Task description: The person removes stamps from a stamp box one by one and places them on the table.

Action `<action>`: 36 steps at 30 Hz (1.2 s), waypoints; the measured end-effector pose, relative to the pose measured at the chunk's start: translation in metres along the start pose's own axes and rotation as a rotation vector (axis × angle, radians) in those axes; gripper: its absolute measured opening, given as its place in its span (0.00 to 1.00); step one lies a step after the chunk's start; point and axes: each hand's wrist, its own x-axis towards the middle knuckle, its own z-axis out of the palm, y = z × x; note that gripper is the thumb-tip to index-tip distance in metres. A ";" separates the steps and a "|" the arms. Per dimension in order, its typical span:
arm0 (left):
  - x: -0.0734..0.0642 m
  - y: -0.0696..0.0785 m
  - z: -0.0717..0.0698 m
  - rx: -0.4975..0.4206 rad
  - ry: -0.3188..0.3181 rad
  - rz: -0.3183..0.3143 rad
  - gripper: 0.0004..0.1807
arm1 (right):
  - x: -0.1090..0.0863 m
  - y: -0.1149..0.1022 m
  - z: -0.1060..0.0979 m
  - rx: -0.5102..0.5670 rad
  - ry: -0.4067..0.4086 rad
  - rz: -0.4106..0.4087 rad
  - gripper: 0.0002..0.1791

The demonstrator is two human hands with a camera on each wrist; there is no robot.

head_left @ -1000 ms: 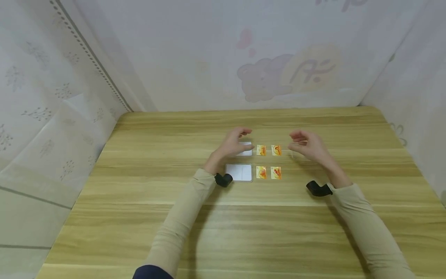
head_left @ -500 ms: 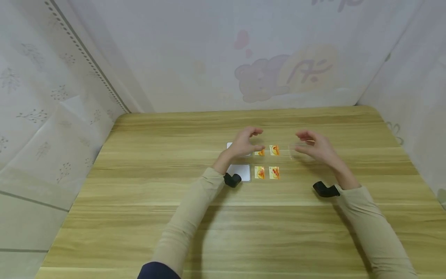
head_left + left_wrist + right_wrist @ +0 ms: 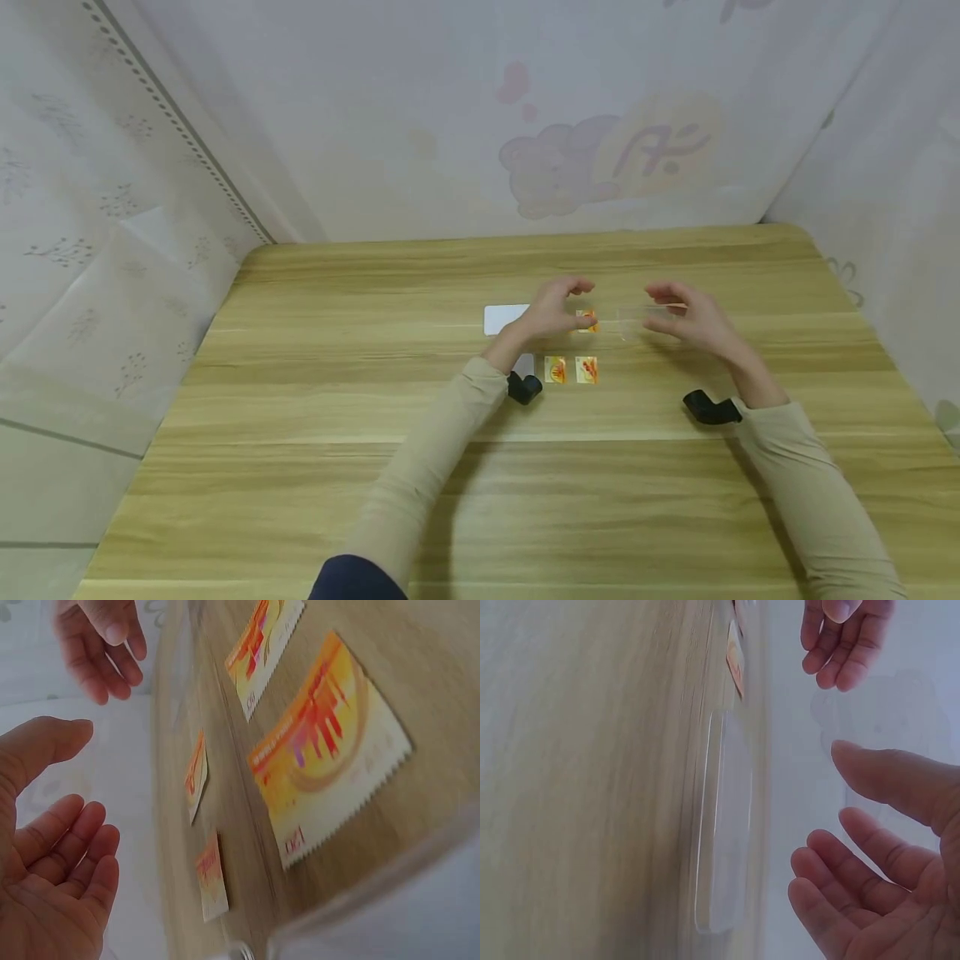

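Note:
My left hand (image 3: 557, 308) hovers over the upper row of postage stamps, its thumb and fingers spread apart with nothing between them. It hides one stamp; another stamp (image 3: 587, 322) peeks out beside the thumb. Closer to me lie two more stamps, one left (image 3: 555, 369) and one right (image 3: 587, 369). To the right, my right hand (image 3: 693, 317) is held above a clear plastic lid or case (image 3: 632, 323). In the right wrist view, the clear case (image 3: 724, 832) lies on the table, apart from the loosely bent fingers.
A white rectangle (image 3: 504, 319) lies left of the upper stamps. Another white rectangle (image 3: 525, 364), mostly behind my left wrist, lies left of the lower ones. The wood-grain table (image 3: 300, 375) meets a printed curtain (image 3: 375, 125) at its back edge.
My left hand has moved right, from the upper white rectangle to over the upper stamps. My right hand has shifted slightly right. The stamps and white rectangles stay put.

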 end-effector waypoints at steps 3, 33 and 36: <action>0.005 0.004 0.004 0.013 -0.015 0.002 0.31 | -0.001 0.003 -0.002 0.003 -0.001 0.006 0.28; 0.037 0.026 0.051 0.199 -0.098 -0.170 0.36 | -0.008 0.025 -0.012 -0.194 -0.103 0.060 0.35; 0.038 0.027 0.053 0.236 -0.109 -0.182 0.36 | -0.007 0.027 -0.012 -0.254 -0.106 0.039 0.35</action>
